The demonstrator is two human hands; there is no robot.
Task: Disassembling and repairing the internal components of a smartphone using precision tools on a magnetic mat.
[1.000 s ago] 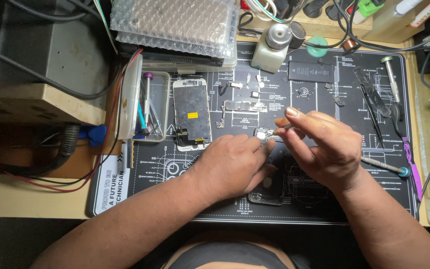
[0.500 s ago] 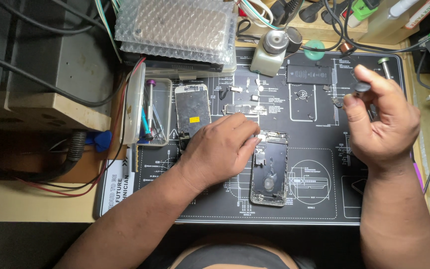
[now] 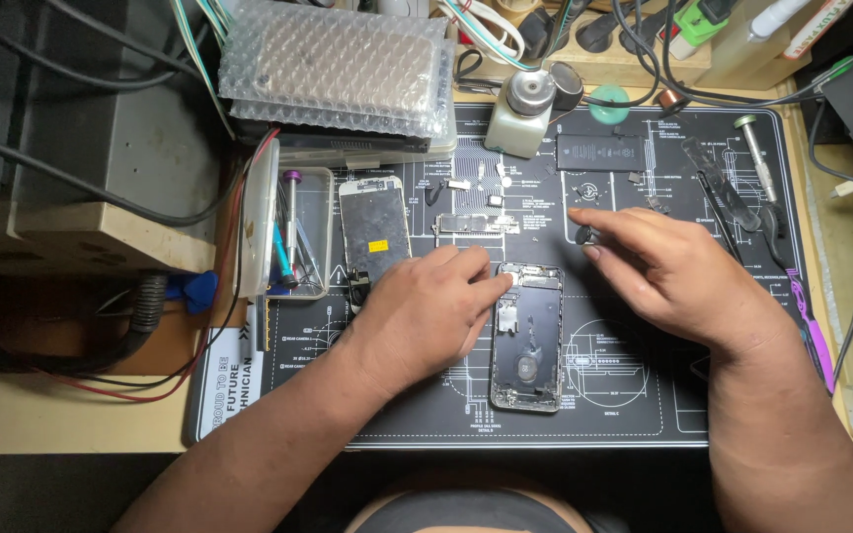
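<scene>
An opened phone housing (image 3: 527, 341) lies face down in the middle of the black repair mat (image 3: 634, 405). My left hand (image 3: 425, 308) rests on the mat beside it, fingers together, with the fingertips pressing on the housing's top left corner. My right hand (image 3: 678, 271) hovers low to the right of the housing, fingers spread and pointing left. Its index finger and thumb are either side of a small dark part (image 3: 584, 235) that lies on the mat. I see nothing gripped in that hand.
A phone screen (image 3: 375, 232), a logic board (image 3: 474, 225), small brackets and a battery (image 3: 601, 150) lie on the mat's far half. A clear tray (image 3: 323, 286) holds tools at left. A dispenser bottle (image 3: 517, 114), bubble-wrapped parcel (image 3: 338, 64), tweezers (image 3: 733, 197) and screwdriver (image 3: 754, 153) lie around.
My right hand has come down from the mat's upper right to the small parts right of the housing. My left hand slid right onto the housing's corner.
</scene>
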